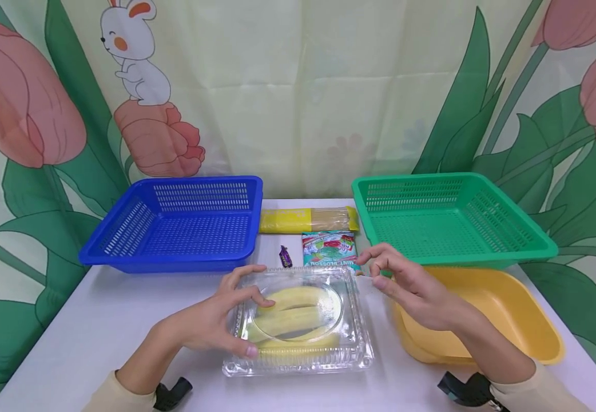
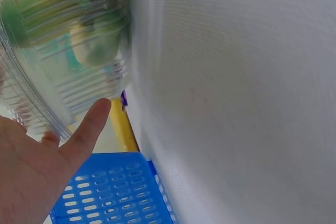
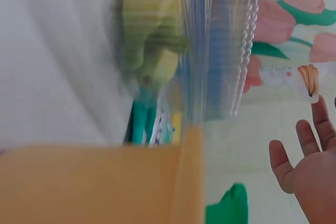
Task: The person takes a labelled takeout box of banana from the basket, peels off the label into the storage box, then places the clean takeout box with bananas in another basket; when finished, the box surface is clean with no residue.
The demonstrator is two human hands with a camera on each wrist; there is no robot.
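A clear plastic clamshell box stands on the table in front of me. Yellow bananas show through its lid, with greenish ends in the wrist views. My left hand grips the box's left side, fingers and thumb over the lid; in the left wrist view one finger lies along the ribbed wall. Beyond the box's right edge, my right hand is raised, holding a small clear sticker-like piece with orange-brown marks at its fingertips. Exactly how the fingers pinch it is partly hidden.
A blue basket stands back left, a green basket back right. Between them lie a yellow noodle packet, a mint candy bag and a purple wrapped candy. An orange-yellow basin sits under the right forearm.
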